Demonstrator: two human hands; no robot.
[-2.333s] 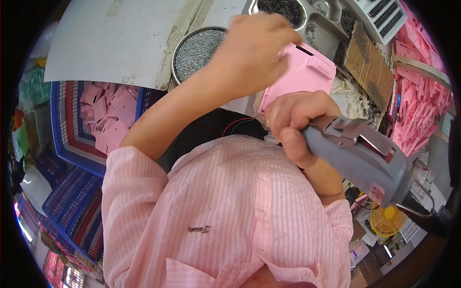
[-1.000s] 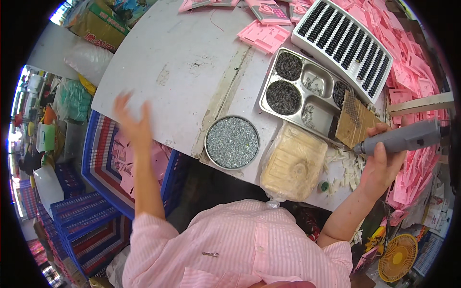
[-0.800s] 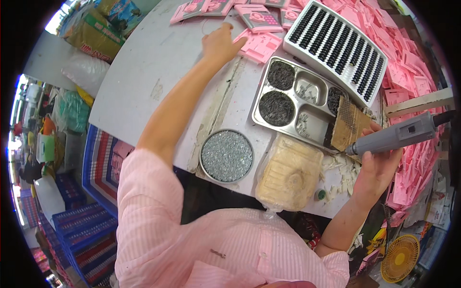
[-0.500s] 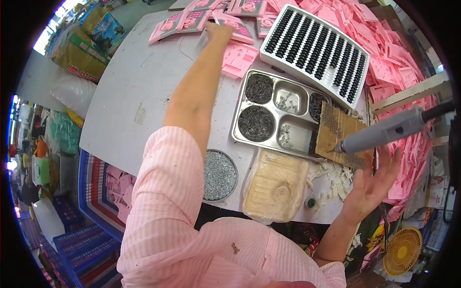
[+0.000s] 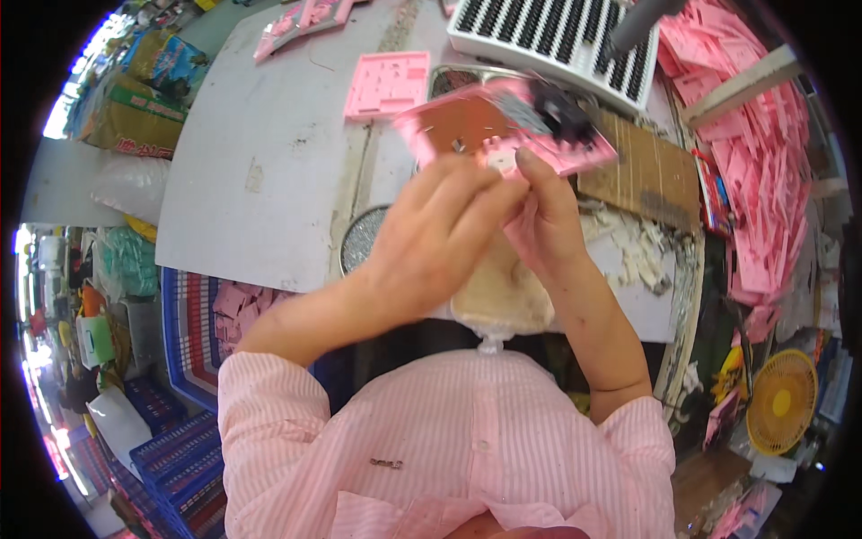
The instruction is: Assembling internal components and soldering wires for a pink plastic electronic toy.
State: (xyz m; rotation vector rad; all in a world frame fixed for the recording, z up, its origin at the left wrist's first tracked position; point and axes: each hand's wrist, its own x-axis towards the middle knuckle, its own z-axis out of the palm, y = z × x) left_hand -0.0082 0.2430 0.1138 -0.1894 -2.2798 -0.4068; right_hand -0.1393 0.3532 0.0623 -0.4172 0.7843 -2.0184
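Note:
Both hands are together in front of me at a pink plastic casing (image 5: 579,162), tilted above the metal tray (image 5: 476,70). A brown board shows inside it, with grey and black parts smeared by motion. My left hand (image 5: 426,238) is closed at its near edge, fingertips hidden. My right hand (image 5: 549,211) grips the same edge, thumb on top, beside a small white part (image 5: 501,162). Just beyond lies a flat pink panel (image 5: 389,85) on the table. The casing hides much of the metal tray.
A white tray (image 5: 462,40) of black round parts stands at the back, a grey power screwdriver (image 5: 637,31) hanging over it. Cardboard (image 5: 651,175) and white scraps (image 5: 637,251) lie right. Nearer are a dish of metal bits (image 5: 355,242) and a wrapped yellowish block (image 5: 503,296).
My left hand has come back from the pink units at the far side. My right hand has moved left from below the screwdriver. Both now hold an opened pink casing.

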